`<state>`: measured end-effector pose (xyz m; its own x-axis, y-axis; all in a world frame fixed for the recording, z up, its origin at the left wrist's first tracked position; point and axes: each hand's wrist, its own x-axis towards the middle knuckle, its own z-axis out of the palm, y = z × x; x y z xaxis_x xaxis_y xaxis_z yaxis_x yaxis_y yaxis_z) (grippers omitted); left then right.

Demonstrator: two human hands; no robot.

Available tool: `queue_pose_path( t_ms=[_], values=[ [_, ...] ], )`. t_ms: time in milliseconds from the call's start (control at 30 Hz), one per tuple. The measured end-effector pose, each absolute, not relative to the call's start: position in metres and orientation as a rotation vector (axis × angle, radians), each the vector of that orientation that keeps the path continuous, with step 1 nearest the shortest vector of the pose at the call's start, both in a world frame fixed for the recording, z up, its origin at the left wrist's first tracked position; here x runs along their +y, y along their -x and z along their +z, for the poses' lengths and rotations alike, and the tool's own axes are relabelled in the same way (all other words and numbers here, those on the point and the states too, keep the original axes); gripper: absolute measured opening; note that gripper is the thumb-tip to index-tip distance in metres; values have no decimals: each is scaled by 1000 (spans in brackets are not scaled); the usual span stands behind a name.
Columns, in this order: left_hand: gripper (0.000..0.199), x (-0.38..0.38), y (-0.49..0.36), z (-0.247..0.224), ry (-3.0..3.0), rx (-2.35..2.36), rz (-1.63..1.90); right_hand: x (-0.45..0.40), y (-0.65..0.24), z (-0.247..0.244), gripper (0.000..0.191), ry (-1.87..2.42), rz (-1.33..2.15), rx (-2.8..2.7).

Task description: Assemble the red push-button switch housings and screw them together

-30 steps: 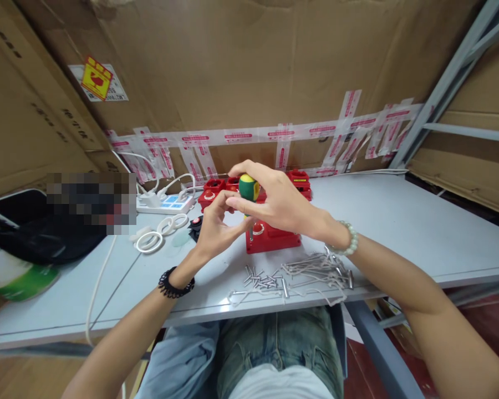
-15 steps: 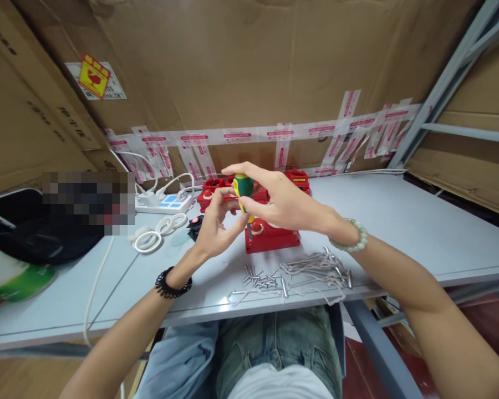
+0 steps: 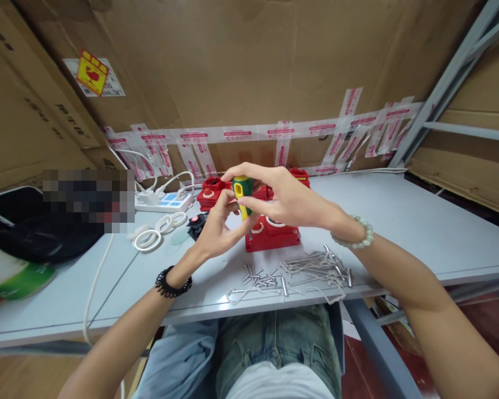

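A screwdriver with a yellow and green handle (image 3: 243,191) stands upright over the left part of a red box (image 3: 273,239). My right hand (image 3: 286,199) grips the handle between thumb and fingers. Around the lower handle and shaft are the fingers of my left hand (image 3: 220,227). The shaft points down at the red box's left front corner; its tip is too small to make out. Loose screws (image 3: 261,278) lie in front of the box, beside a heap of metal pins with cords (image 3: 316,265).
Behind my hands are more red boxes (image 3: 208,194). To the left are a black part (image 3: 197,223), white rings (image 3: 147,241), a power strip (image 3: 166,202) with cables and a black bag (image 3: 37,238). Cardboard (image 3: 233,66) stands along the back.
The screwdriver handle has turned, with its yellow part now facing me more. My hands remain in nearly the same place.
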<state>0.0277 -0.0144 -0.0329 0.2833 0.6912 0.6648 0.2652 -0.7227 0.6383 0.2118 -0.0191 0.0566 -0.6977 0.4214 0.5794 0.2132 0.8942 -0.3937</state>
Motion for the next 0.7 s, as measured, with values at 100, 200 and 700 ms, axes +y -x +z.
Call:
queue_pose_path(
  t_ms=[100, 200, 700],
  values=[
    [57, -11, -23, -39, -2346, 975, 1073, -18, -210, 57, 22, 469, 323, -2318],
    [53, -5, -19, -47, -2454, 1016, 811, -17, -202, 49, 22, 510, 212, -2225],
    [49, 2, -19, -50, -2466, 897, 830, -16, -212, 58, 20, 671, 305, -2344]
  ],
)
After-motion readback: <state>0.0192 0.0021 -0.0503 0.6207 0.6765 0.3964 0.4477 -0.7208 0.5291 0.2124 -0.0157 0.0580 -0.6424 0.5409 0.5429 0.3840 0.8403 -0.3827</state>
